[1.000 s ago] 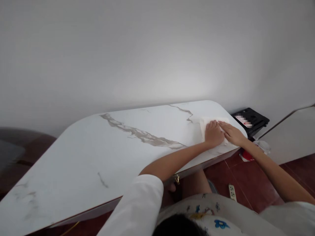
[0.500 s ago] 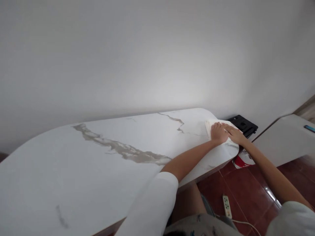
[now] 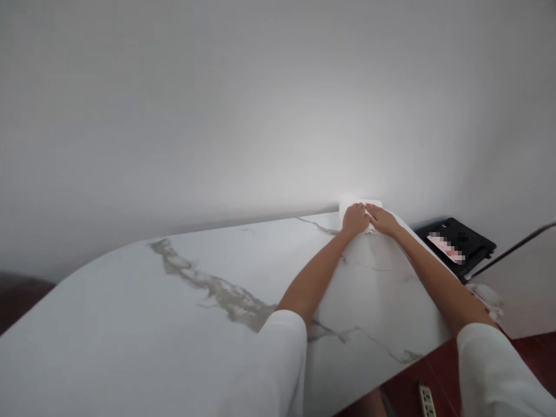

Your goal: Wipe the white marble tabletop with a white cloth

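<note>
The worktop (image 3: 130,324) is white stone with grey-brown lines running across it, and its corners are round. It stands against a plain white wall (image 3: 217,104). The floor (image 3: 403,382) is dark red. A white plug strip (image 3: 424,399) lies on it, cut off at the bottom edge. A black box (image 3: 456,246) sits past the right end of the worktop, and its label is blurred. The cloth (image 3: 360,204) is white and lies at the far edge of the worktop, right by the wall. Both hands rest on it side by side and hide most of it. The right hand (image 3: 381,220) lies flat with its fingers out. The left hand (image 3: 355,219) looks bunched, but I cannot tell if it grips the cloth.
</note>
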The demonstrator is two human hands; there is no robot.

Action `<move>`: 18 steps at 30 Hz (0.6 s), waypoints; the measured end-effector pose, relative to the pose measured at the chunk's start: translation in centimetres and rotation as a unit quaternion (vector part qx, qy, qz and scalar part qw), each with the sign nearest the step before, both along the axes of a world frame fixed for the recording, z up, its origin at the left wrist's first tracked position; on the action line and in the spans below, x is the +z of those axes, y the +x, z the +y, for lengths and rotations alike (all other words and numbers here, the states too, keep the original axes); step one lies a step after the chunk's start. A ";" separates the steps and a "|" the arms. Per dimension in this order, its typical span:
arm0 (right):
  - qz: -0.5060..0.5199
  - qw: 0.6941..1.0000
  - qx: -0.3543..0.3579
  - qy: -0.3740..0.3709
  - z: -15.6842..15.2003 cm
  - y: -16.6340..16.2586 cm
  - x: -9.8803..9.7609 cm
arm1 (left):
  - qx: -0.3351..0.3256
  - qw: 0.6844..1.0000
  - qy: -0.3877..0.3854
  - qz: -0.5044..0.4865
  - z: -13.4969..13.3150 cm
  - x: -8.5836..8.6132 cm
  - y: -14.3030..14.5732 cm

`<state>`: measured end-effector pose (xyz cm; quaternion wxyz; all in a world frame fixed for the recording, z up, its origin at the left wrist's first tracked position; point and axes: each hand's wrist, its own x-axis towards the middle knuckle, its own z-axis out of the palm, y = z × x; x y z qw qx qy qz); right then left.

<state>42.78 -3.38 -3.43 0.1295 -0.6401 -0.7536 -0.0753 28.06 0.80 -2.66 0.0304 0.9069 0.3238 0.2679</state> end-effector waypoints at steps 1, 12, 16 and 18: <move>0.002 1.000 0.008 0.002 0.8 -1.7 -0.1 | 0.006 1.000 -0.002 0.007 0.7 0.0 -1.8; 0.081 0.983 0.163 -0.004 5.5 -28.1 -0.1 | 0.138 0.986 -0.046 0.083 2.6 -0.1 -28.2; 0.047 0.977 0.209 -0.006 6.7 -37.8 0.9 | 0.202 0.973 -0.050 0.099 3.1 -0.1 -37.9; 0.038 0.973 0.227 -0.007 7.5 -42.2 1.2 | 0.237 0.964 -0.056 0.105 3.5 0.0 -42.2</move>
